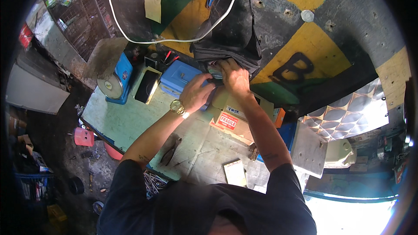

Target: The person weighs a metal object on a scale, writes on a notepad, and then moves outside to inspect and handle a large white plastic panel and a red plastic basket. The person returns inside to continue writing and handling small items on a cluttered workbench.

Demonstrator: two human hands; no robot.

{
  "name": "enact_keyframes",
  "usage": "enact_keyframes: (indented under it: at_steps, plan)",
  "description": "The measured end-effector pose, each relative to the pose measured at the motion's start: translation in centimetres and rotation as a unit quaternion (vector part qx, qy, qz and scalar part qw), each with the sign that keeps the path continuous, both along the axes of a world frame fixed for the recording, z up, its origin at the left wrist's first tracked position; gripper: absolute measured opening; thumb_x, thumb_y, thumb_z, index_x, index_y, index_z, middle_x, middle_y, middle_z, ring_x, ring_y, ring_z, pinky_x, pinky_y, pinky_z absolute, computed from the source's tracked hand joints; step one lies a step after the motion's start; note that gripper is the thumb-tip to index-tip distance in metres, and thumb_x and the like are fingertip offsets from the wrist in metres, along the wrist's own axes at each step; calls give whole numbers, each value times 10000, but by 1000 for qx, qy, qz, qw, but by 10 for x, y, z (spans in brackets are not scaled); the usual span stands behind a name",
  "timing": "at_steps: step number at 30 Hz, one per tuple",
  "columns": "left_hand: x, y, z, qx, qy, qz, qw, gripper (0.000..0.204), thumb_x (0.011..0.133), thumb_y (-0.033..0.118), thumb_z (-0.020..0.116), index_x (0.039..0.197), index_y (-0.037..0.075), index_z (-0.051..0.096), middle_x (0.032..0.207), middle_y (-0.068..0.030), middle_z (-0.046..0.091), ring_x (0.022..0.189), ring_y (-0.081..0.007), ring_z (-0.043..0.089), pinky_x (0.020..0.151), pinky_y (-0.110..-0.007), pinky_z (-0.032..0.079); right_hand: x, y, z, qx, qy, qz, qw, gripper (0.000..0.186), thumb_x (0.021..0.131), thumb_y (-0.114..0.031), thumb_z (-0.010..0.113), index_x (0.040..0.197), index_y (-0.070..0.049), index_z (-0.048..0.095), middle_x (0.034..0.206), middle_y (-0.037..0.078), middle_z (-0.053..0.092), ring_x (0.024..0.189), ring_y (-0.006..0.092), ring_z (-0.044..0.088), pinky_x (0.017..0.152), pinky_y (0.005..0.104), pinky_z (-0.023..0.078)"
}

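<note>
A black bag [226, 51] hangs against the wall with its zipped mouth gaping. My right hand [236, 77] is at that mouth, fingers curled in over folded, multicoloured papers [214, 71] that look like banknotes; its fingertips are partly hidden. My left hand [197, 92], with a gold watch [177, 107] on the wrist, pinches the lower left edge of the bag between bent fingers and thumb. Just left of it sits a blue metal cash box [177, 77]. Below my right forearm lies an opened cardboard box [235, 119] with a red and white label.
On the worktable [117, 119] are a blue scale [118, 78], a phone [147, 86] and pliers [170, 151]. A paper pad [235, 173] lies near the front edge. A white cable [174, 41] loops above the bag. A red container [84, 136] stands on the floor at left.
</note>
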State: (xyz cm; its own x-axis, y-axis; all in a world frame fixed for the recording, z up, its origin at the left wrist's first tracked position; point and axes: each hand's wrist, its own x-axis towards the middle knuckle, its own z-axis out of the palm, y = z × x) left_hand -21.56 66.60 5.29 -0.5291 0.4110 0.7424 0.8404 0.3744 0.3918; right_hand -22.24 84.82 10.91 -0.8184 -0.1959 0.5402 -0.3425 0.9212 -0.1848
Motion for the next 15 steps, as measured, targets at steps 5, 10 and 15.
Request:
enact_keyframes:
  at_steps: [5,10,15]
  plan:
    - [-1,0,2,0,7,14,1000,183,753,24,706,927,66,663,1114,-124,602,1015,-316,601,829,-394,531,-1,-9,-3,27,31,-14,999,192,859,-167,635,1042,-135,683,1010,104,599,786,345,652,670,447,541]
    - [-1,-1,4,0,14,23,1000,148,772,35,718,908,66,670,1100,-109,612,998,-302,609,810,-386,534,-6,-11,-9,54,34,-32,997,131,877,-179,637,981,-117,688,974,99,582,722,341,654,620,438,535]
    - [-1,-3,5,-3,17,26,1000,154,772,34,716,914,66,667,1104,-115,610,999,-309,608,808,-389,535,0,-10,-8,23,66,5,998,77,802,-88,636,878,-75,630,952,89,577,727,290,674,568,409,545]
